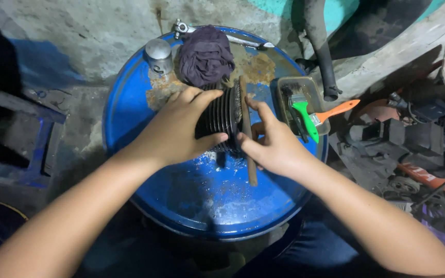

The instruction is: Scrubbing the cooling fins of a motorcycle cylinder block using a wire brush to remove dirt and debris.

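Now both hands [176, 128] clasp finned cylinder [221, 116]

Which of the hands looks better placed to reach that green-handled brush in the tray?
The right hand, probably: the green-handled brush lies just beside it, while the left hand grips the finned cylinder farther away.

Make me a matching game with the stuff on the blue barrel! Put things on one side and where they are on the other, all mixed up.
Things:
1. dark finned metal cylinder
2. crumpled dark purple cloth
3. green paintbrush with orange handle
4. small shiny silver metal cup

Places:
A. lying across the small rectangular tray at the right edge of the blue barrel top
B. at the far left of the barrel top, beside the cloth
C. between the left hand and right hand
D. at the far edge, just behind the cylinder

Pairs: 1-C, 2-D, 3-A, 4-B
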